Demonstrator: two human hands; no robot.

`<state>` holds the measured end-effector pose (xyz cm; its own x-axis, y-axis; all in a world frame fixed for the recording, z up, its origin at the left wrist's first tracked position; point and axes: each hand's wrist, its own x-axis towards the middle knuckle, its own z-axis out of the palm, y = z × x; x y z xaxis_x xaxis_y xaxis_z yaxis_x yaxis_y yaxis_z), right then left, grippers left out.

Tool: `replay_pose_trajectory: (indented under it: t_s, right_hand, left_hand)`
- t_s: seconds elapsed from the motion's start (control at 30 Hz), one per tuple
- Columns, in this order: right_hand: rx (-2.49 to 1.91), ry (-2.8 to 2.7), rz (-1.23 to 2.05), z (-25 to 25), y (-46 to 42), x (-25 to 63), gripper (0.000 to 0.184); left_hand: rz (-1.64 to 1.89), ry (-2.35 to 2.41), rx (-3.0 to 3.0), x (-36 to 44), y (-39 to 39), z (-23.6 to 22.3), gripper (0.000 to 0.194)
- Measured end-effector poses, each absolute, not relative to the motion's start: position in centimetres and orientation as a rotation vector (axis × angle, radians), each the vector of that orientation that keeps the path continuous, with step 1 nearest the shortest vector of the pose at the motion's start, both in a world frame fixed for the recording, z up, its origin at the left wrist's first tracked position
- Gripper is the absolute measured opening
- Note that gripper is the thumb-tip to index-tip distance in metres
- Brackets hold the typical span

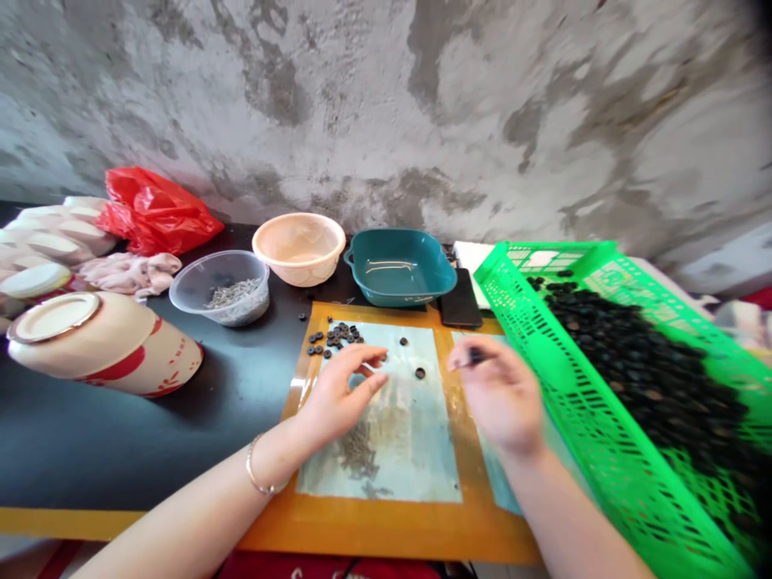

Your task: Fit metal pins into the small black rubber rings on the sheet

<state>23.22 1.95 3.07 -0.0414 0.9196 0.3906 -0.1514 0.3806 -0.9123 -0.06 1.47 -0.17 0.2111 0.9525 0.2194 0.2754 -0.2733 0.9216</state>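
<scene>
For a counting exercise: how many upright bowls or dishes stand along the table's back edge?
3: a clear plastic bowl holding grey bits, a peach bowl beside it, and a teal dish at right. The pale stack at left may hide more.

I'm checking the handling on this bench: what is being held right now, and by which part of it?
The right hand pinches a small black piece in its fingertips; blur hides which part of the piece is gripped. The left hand shows nothing held.
</scene>
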Motion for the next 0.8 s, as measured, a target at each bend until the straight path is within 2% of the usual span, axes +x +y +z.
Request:
replay_pose_trajectory:
  t_s: [0.13, 0.23, 0.33, 0.43, 0.53, 0.8]
  right_hand:
    - [-0.630, -0.816, 1.061, 4.8, 4.4, 27.5, 0.044]
    - [-0.792, -0.826, 1.265, 4.4, 4.6, 26.8, 0.035]
    - [-1.060, -1.321, 1.421, 3.0, 3.0, 23.2, 0.019]
    - [-1.127, -2.039, 1.190, 1.8, 0.9, 19.9, 0.009]
    - [-0.984, -2.450, 0.977, 1.1, -0.2, 18.4, 0.010]
    - [-0.935, -2.664, 0.647, -0.7, -0.9, 17.3, 0.010]
  left_hand:
    - [0.928, 1.331, 2.028, -0.2, 3.1, -1.6, 0.046]
    - [0.757, 1.328, 2.249, 0.1, 3.8, -2.4, 0.050]
    - [0.709, 1.215, 2.412, 0.2, 4.0, -2.8, 0.044]
    - [0.747, 1.089, 2.466, 0.1, 4.0, -2.7, 0.039]
    - [0.766, 1.081, 2.442, 0.0, 3.8, -2.4, 0.033]
    - [0.975, 1.279, 2.024, -0.2, 2.8, -1.6, 0.021]
